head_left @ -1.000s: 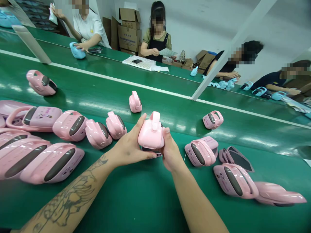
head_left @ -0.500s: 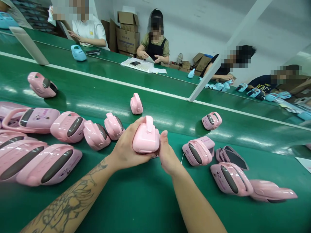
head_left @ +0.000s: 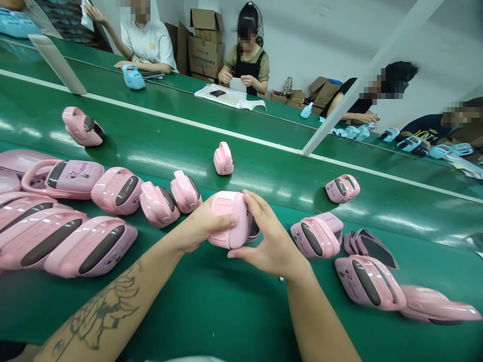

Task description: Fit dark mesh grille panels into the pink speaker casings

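Between my hands, above the green bench, is a pink plastic housing (head_left: 241,229) with rounded edges. My left hand (head_left: 206,223) grips it from the left, thumb across the side facing me. My right hand (head_left: 273,236) closes on its right side, fingertips at the top edge and thumb under the lower corner. Part of a dark panel shows beside my right palm; the far side is hidden. Close to my left wrist stand similar pink housings with handles and dark windows, such as one housing (head_left: 158,203). Right of my right hand sits another pink housing (head_left: 315,239).
Several pink housings (head_left: 90,246) crowd the left side. A stack of dark-faced panels (head_left: 372,246) lies at the right, near more housings (head_left: 370,281). Spaced pink housings (head_left: 224,160) stand on the green belt (head_left: 169,146). Beyond a white rail (head_left: 188,118), co-workers sit among blue housings (head_left: 133,78).
The housing has been turned, so its handle no longer points up at me. My left thumb now lies across it, and my right hand has moved from beside it to grip it.
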`<move>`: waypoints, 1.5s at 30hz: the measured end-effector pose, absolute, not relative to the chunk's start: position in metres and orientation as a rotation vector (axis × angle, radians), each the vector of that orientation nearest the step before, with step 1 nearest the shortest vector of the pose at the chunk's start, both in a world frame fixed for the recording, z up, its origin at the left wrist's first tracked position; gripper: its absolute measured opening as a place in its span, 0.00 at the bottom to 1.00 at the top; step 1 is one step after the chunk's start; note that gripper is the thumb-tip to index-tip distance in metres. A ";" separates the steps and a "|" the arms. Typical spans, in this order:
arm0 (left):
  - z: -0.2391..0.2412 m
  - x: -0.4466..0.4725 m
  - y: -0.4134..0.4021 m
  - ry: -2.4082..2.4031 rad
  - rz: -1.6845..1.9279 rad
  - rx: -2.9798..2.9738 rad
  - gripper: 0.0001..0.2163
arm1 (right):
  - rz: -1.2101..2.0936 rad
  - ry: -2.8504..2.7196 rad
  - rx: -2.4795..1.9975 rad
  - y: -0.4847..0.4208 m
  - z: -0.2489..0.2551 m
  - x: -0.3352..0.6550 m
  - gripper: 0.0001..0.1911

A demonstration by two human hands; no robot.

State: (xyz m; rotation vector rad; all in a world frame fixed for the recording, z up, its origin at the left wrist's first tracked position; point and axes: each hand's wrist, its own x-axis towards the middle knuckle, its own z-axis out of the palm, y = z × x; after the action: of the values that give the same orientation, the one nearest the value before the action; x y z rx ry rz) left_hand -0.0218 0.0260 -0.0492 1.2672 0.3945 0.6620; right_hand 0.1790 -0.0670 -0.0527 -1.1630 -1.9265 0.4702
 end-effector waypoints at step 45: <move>-0.043 -0.012 0.012 0.437 0.705 1.223 0.18 | 0.449 -1.965 -1.290 -0.087 -0.036 0.170 0.71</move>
State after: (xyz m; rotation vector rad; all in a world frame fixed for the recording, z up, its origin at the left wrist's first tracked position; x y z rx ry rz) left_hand -0.0119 0.0123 -0.0432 1.2229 0.4371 0.7047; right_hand 0.1699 -0.0872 -0.0358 -1.2897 -1.9653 0.4488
